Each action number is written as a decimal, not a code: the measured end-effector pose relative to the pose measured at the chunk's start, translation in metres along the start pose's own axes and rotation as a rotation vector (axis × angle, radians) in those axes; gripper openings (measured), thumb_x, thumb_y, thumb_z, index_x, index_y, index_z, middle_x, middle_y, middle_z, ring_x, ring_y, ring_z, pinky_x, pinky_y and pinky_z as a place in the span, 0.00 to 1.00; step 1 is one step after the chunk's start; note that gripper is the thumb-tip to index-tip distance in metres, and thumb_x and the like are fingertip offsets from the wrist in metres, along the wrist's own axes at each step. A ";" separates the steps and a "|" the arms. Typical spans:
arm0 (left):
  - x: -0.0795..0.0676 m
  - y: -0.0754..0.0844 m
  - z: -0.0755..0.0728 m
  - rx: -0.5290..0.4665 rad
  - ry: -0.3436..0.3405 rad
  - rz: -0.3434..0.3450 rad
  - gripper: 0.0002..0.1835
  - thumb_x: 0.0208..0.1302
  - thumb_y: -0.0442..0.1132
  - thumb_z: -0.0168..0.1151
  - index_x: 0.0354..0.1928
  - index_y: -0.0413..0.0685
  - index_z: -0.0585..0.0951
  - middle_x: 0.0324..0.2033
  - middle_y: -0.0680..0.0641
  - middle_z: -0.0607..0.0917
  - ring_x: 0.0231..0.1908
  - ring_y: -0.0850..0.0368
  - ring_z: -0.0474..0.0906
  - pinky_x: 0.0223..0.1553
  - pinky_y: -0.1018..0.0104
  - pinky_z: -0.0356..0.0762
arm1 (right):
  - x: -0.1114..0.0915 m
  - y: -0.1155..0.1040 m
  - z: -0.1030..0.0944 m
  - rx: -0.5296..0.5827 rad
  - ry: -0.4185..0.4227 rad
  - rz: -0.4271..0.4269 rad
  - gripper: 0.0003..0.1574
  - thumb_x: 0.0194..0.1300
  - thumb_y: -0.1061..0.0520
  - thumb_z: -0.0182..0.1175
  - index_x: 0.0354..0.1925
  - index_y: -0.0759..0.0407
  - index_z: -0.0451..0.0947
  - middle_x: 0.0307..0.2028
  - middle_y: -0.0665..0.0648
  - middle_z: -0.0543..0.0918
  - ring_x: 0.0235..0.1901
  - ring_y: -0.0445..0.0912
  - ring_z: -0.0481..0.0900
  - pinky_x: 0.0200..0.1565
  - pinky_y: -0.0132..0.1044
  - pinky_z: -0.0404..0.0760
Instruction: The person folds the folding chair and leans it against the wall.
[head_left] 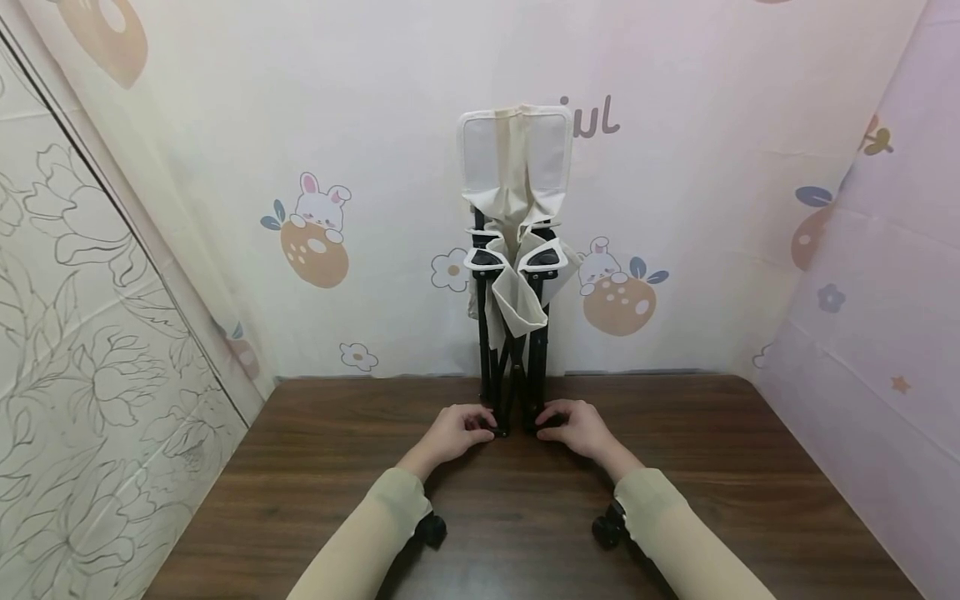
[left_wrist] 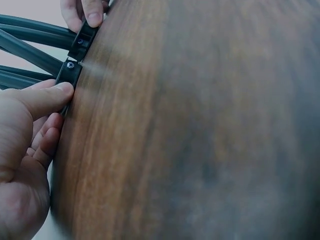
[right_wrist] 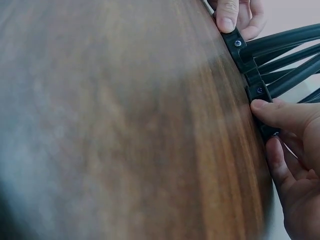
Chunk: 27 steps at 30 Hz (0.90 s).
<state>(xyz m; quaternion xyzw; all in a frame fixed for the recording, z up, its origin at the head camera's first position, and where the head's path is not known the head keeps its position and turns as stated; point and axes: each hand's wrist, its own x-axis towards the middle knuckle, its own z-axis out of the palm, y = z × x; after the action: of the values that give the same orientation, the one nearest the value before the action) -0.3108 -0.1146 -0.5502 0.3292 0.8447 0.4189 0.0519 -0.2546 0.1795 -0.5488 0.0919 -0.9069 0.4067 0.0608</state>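
Note:
A small folding chair (head_left: pixel 513 196) with cream fabric and black tube legs stands upright and folded together at the back of the table. My left hand (head_left: pixel 452 432) pinches the black plastic foot (left_wrist: pixel 69 71) at the chair's lower left, thumb on top and fingers behind. On the other side, my right hand (head_left: pixel 579 429) grips the right foot (right_wrist: pixel 259 92) between thumb and fingers. The two feet sit close beside each other, and crossed legs rise from them. Parts of the fingers are hidden behind the feet in both wrist views.
The brown wooden table (head_left: pixel 517 517) reaches back to a wall hung with a printed cloth (head_left: pixel 405 125), close behind the chair. A pale floral panel (head_left: pixel 97 358) borders the left side, and a pinkish cloth (head_left: pixel 877 333) hangs at the right.

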 end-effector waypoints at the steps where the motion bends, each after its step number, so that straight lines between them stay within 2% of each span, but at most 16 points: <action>1: 0.000 0.000 0.000 0.003 0.001 -0.004 0.05 0.72 0.38 0.76 0.46 0.56 0.91 0.63 0.49 0.88 0.38 0.64 0.82 0.41 0.64 0.81 | 0.000 0.000 0.000 -0.001 -0.001 -0.001 0.06 0.64 0.58 0.80 0.40 0.50 0.93 0.62 0.66 0.87 0.66 0.65 0.81 0.66 0.66 0.78; 8: -0.005 0.004 -0.002 0.015 -0.009 -0.018 0.06 0.72 0.39 0.75 0.48 0.56 0.91 0.63 0.50 0.88 0.40 0.64 0.83 0.42 0.65 0.81 | -0.002 -0.005 -0.001 -0.019 -0.015 -0.011 0.06 0.66 0.56 0.79 0.41 0.49 0.93 0.63 0.67 0.86 0.66 0.66 0.81 0.66 0.66 0.78; 12: -0.009 0.008 -0.008 0.021 -0.033 0.001 0.09 0.73 0.40 0.75 0.53 0.54 0.90 0.53 0.51 0.91 0.40 0.63 0.83 0.42 0.63 0.82 | -0.004 -0.006 -0.006 -0.038 -0.027 -0.023 0.07 0.66 0.55 0.78 0.43 0.49 0.93 0.63 0.65 0.87 0.67 0.65 0.80 0.66 0.66 0.78; 16: -0.016 0.010 -0.015 0.070 -0.057 0.038 0.13 0.75 0.42 0.73 0.57 0.53 0.88 0.43 0.55 0.90 0.41 0.62 0.84 0.43 0.62 0.83 | -0.010 -0.006 -0.015 -0.036 -0.043 -0.034 0.09 0.67 0.56 0.78 0.46 0.49 0.93 0.63 0.62 0.88 0.68 0.64 0.80 0.68 0.66 0.76; 20: -0.027 0.013 -0.025 0.114 -0.053 0.074 0.15 0.76 0.41 0.71 0.60 0.50 0.86 0.48 0.51 0.91 0.47 0.58 0.86 0.51 0.57 0.86 | -0.019 -0.007 -0.029 -0.042 -0.067 -0.060 0.12 0.68 0.56 0.77 0.50 0.52 0.91 0.61 0.60 0.89 0.66 0.62 0.82 0.66 0.64 0.80; 24: -0.039 0.015 -0.038 0.125 -0.043 0.107 0.16 0.78 0.40 0.68 0.63 0.45 0.85 0.55 0.45 0.90 0.55 0.50 0.87 0.57 0.48 0.86 | -0.029 -0.008 -0.044 -0.076 -0.075 -0.100 0.17 0.69 0.55 0.78 0.53 0.57 0.89 0.58 0.59 0.90 0.57 0.58 0.87 0.54 0.52 0.88; 27: -0.049 0.019 -0.048 0.119 -0.043 0.115 0.17 0.80 0.40 0.66 0.65 0.44 0.83 0.59 0.42 0.89 0.57 0.45 0.87 0.57 0.44 0.86 | -0.039 -0.010 -0.059 -0.111 -0.069 -0.135 0.19 0.70 0.54 0.77 0.55 0.60 0.88 0.57 0.59 0.90 0.53 0.56 0.89 0.47 0.45 0.89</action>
<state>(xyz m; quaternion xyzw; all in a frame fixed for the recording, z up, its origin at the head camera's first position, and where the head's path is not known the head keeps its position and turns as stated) -0.2807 -0.1684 -0.5142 0.3887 0.8463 0.3633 0.0262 -0.2119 0.2223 -0.5100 0.1632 -0.9213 0.3475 0.0619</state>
